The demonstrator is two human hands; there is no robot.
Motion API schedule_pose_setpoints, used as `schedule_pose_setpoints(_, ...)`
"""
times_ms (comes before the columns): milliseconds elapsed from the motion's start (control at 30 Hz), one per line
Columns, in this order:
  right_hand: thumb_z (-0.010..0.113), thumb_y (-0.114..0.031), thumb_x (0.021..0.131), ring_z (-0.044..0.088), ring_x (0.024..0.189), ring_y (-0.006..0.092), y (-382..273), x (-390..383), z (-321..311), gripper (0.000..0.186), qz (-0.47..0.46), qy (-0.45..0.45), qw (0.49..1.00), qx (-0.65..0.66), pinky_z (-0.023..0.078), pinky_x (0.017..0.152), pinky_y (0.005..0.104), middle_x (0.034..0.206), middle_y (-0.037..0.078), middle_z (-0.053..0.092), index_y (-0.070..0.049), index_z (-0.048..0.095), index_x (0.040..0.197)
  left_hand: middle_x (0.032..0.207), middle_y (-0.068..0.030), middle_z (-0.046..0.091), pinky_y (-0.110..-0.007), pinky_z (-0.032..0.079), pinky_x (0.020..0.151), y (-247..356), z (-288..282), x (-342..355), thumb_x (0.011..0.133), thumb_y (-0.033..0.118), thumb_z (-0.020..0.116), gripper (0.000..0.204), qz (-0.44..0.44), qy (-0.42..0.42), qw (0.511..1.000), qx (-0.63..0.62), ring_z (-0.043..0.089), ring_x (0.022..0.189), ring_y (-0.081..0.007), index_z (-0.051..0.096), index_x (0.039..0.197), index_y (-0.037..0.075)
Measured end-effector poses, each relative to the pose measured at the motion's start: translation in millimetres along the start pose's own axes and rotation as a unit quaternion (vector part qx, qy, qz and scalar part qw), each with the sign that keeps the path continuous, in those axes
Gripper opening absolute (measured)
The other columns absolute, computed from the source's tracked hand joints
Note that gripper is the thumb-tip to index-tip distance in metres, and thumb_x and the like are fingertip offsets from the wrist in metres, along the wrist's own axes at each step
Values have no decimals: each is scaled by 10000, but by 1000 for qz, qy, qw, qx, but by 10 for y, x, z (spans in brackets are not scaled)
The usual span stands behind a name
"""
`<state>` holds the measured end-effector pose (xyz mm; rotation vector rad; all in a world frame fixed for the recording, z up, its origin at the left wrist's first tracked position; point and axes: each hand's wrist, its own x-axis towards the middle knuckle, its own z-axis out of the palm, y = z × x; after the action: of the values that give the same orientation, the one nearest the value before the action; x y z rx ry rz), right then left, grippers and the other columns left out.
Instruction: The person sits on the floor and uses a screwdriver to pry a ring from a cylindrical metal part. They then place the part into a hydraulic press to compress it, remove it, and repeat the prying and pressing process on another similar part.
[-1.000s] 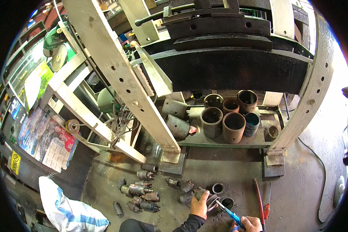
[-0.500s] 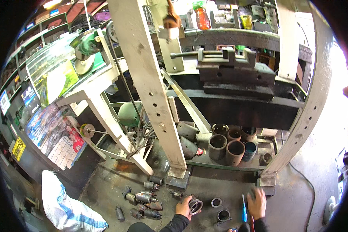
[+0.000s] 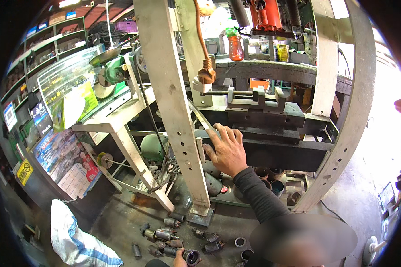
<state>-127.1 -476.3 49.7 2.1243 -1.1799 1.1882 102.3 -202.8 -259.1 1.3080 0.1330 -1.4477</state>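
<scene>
My left hand [image 3: 180,259] is low at the bottom edge, its fingers closed on a round, hollow metal housing [image 3: 192,257]. My right hand [image 3: 228,152] is raised in front of a white steel press frame [image 3: 176,111], fingers spread and nothing visible in them. It overlaps the slanted brace; whether it touches it, I cannot tell. Dark cylindrical motor parts [image 3: 167,233] lie on the floor above my left hand. More motor parts [image 3: 213,240] are to their right, beside a small metal ring [image 3: 240,241] and a second ring [image 3: 247,254]. A blurred patch covers the lower right.
Metal sleeves [image 3: 277,188] stand on the frame's lower shelf, partly behind my forearm. A copper-coloured fitting [image 3: 206,73] hangs near the upright. Dark steel blocks [image 3: 265,118] rest on the crossbeam. A white sack [image 3: 75,240] sits at left, below a grinder [image 3: 113,71] on its stand.
My right hand has risen from near the blue screwdriver on the floor to the press frame. My left hand, still holding the housing, appears lower and further left. The view has tilted up.
</scene>
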Motion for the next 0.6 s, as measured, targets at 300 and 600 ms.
schedule_pose_setpoints(300,648,-159,797,637,1013,222,357,204,262,75,-96,2,995,6,408,993,435,910,41,652,-112,698,766,1029,-145,722,-516,636,766,-111,364,-323,1039,414,597,394,93,19,990,-107,711,937,-314,672,1125,37)
schedule_pose_setpoints(600,723,-249,920,630,1038,268,481,-132,-352,319,-3,34,964,265,408,949,409,1170,81,676,-98,704,1201,1088,-172,737,-632,596,789,324,1544,-1223,1027,311,537,328,157,-200,966,55,713,992,-391,633,1178,36)
